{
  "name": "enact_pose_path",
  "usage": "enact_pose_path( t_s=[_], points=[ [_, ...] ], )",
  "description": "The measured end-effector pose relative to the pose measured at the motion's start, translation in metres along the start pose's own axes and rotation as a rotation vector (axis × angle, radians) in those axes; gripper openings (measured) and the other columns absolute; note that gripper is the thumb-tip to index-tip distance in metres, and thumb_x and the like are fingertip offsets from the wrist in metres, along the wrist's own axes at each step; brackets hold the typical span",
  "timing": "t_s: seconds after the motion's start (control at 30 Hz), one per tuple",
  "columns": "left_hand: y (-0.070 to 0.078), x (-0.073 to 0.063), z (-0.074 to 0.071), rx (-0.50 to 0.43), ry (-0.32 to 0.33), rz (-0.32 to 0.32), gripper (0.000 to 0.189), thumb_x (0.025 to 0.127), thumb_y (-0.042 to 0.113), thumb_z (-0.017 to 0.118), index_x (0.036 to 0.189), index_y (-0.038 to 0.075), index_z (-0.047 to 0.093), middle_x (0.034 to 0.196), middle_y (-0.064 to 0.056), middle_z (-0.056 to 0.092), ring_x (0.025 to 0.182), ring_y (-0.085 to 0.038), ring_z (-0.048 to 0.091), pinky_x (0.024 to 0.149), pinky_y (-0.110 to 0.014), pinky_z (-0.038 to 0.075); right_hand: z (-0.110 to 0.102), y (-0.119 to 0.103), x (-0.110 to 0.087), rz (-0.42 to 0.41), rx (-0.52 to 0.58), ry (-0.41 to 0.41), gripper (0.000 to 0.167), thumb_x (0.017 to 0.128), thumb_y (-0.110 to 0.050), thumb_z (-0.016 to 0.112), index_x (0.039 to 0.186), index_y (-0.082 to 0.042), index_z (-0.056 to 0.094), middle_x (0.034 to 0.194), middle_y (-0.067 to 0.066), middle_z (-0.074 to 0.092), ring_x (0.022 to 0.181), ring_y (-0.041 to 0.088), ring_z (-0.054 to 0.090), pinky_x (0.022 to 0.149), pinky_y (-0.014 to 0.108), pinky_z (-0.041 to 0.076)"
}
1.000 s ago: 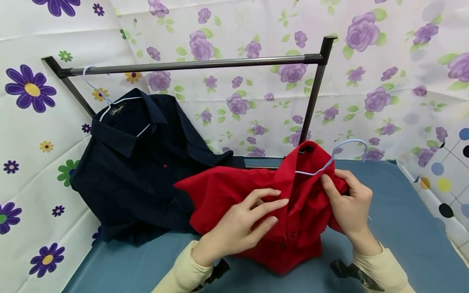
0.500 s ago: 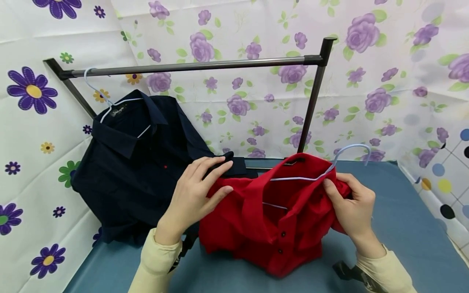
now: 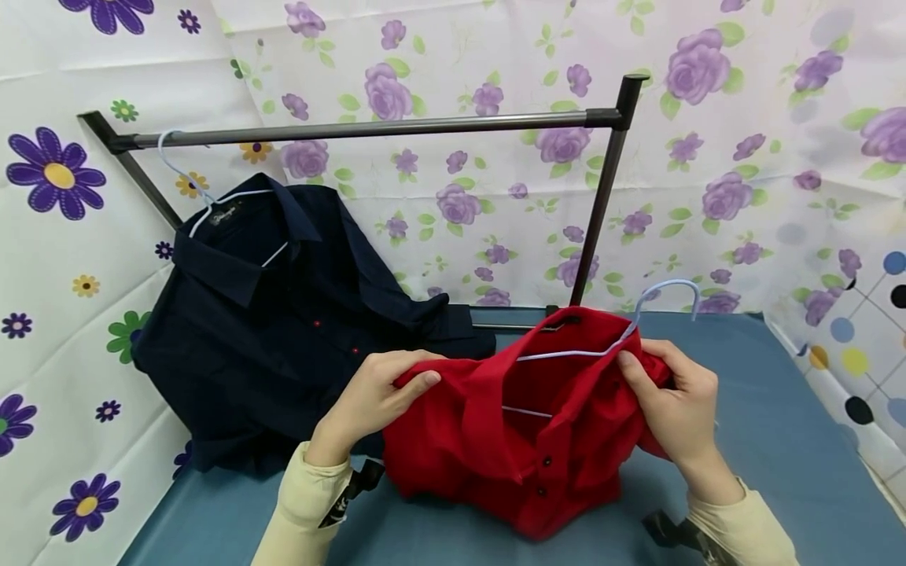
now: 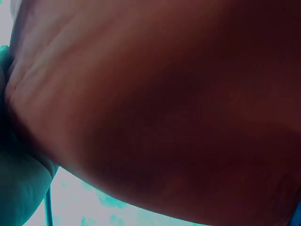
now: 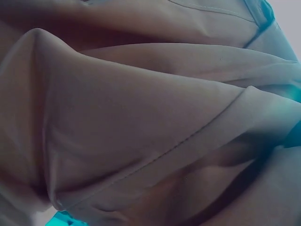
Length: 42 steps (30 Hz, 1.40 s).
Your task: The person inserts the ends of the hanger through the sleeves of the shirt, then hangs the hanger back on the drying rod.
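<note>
A red button-up shirt (image 3: 453,448) is held up over the blue surface, its collar spread wide. A pale lilac hanger (image 3: 566,354) runs inside the neck, its hook sticking out at the right. My left hand (image 3: 368,401) pinches the shirt's left shoulder, thumb on top and the other fingers hidden behind the cloth. At the opposite shoulder, my right hand (image 3: 675,401) grips bunched fabric beside the hanger's hook. Red-brown cloth (image 4: 164,103) fills most of the left wrist view, with part of the hand at its left edge. Folded cloth (image 5: 141,108) fills the right wrist view.
A dark metal rack (image 3: 389,127) stands behind, its rail running across. From its left end hangs a navy shirt (image 3: 283,330) on another lilac hanger (image 3: 185,169), reaching behind my left hand. Flowered sheets (image 3: 460,63) form the backdrop. The surface (image 3: 778,409) is blue cloth.
My left hand went from the shirt's front beside the collar to its left shoulder and now pinches it. The collar opened wider and sank slightly. My right hand kept its grip.
</note>
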<state>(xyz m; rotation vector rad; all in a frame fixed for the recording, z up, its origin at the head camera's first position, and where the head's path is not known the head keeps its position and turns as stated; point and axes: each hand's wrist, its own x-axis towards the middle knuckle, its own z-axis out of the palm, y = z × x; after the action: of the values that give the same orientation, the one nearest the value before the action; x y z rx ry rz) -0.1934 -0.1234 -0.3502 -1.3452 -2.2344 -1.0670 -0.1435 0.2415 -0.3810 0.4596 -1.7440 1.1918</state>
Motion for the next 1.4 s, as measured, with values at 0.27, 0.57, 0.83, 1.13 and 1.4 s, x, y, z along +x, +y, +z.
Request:
enact_pose_path(
  t_s=[0.27, 0.57, 0.83, 1.13, 1.4],
  points=[
    [0.007, 0.002, -0.004, 0.095, 0.005, 0.056, 0.027, 0.103, 0.033, 0.059, 0.107, 0.011, 0.075, 0.095, 0.002, 0.073, 0.078, -0.008, 0.063, 0.072, -0.023, 0.054, 0.003, -0.015, 0.004, 0.0, 0.089, -0.035, 0.014, 0.079, 0.012, 0.075, 0.093, 0.009, 0.074, 0.086, -0.009, 0.071, 0.064, 0.0, 0.057, 0.057, 0.011, 0.045],
    [0.024, 0.012, 0.002, 0.172, -0.063, 0.078, 0.036, 0.106, 0.041, 0.049, 0.111, 0.016, 0.073, 0.085, 0.01, 0.068, 0.069, -0.003, 0.053, 0.064, -0.019, 0.046, 0.01, -0.01, 0.001, -0.073, 0.067, -0.071, 0.015, 0.086, -0.007, 0.081, 0.093, 0.005, 0.076, 0.081, 0.004, 0.071, 0.064, 0.0, 0.055, 0.058, 0.011, 0.044],
    [0.028, 0.016, 0.011, 0.214, -0.157, 0.051, 0.035, 0.108, 0.034, 0.049, 0.132, 0.016, 0.067, 0.071, 0.015, 0.057, 0.064, 0.0, 0.05, 0.065, -0.02, 0.045, 0.011, -0.012, 0.003, -0.099, 0.052, -0.088, 0.017, 0.088, -0.013, 0.08, 0.093, 0.003, 0.077, 0.077, 0.007, 0.07, 0.062, 0.0, 0.053, 0.056, 0.012, 0.041],
    [0.034, 0.018, 0.021, 0.283, -0.267, -0.003, 0.042, 0.108, 0.039, 0.046, 0.133, 0.011, 0.064, 0.119, 0.001, 0.071, 0.092, -0.008, 0.069, 0.084, -0.027, 0.055, 0.015, -0.011, 0.003, -0.129, 0.027, -0.129, 0.016, 0.087, -0.017, 0.082, 0.093, -0.002, 0.079, 0.074, 0.005, 0.069, 0.059, 0.001, 0.049, 0.054, 0.014, 0.039],
    [0.035, 0.018, 0.028, 0.308, -0.262, 0.003, 0.031, 0.107, 0.042, 0.046, 0.103, 0.016, 0.062, 0.067, 0.013, 0.047, 0.054, 0.0, 0.038, 0.051, -0.015, 0.034, 0.021, -0.015, 0.001, -0.105, 0.015, -0.16, 0.016, 0.078, -0.001, 0.084, 0.093, -0.003, 0.078, 0.075, 0.005, 0.07, 0.058, 0.0, 0.05, 0.053, 0.014, 0.04]
  ],
)
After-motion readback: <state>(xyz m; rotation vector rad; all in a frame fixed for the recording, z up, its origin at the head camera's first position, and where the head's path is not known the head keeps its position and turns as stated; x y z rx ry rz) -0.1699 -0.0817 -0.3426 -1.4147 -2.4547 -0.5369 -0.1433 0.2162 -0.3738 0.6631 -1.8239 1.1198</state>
